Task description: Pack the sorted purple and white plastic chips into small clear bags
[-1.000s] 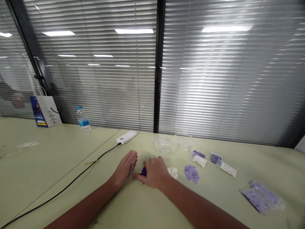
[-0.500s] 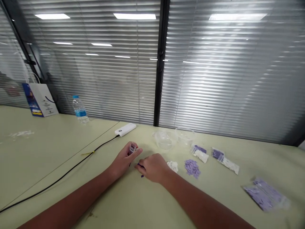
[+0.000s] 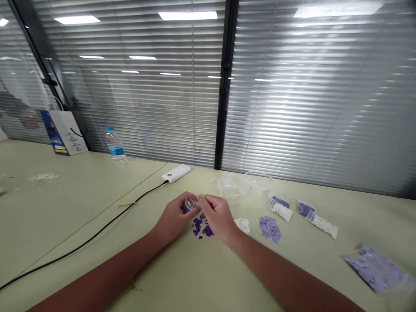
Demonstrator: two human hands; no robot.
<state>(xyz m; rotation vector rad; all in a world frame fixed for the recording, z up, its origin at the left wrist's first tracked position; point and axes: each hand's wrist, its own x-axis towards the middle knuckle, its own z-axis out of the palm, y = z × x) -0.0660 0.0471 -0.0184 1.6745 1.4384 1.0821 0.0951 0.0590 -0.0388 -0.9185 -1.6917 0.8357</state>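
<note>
My left hand (image 3: 173, 220) is wrapped round a small clear plastic container (image 3: 189, 203), its opening showing between thumb and fingers. Close beside it, my right hand (image 3: 219, 216) has thumb and forefinger pinched together near the container's rim; what they hold, if anything, is too small to make out. Dark purple pieces (image 3: 207, 231) lie scattered on the table below both hands, partly covered by the right one. Just right of that hand are a small heap of white pieces (image 3: 242, 225) and a heap of light purple pieces (image 3: 270, 229).
Clear round tubs (image 3: 229, 190) stand behind the hands. Small bags of purple and white pieces (image 3: 281, 211) and a larger bag (image 3: 377, 266) lie to the right. A white power bank (image 3: 177, 173) with a black cable (image 3: 108, 228), a water bottle (image 3: 116, 147) and a paper bag (image 3: 66, 132) are leftward.
My right hand has risen from the table to the container's rim, uncovering more dark purple pieces. The left hand still holds the container. The view has shifted slightly.
</note>
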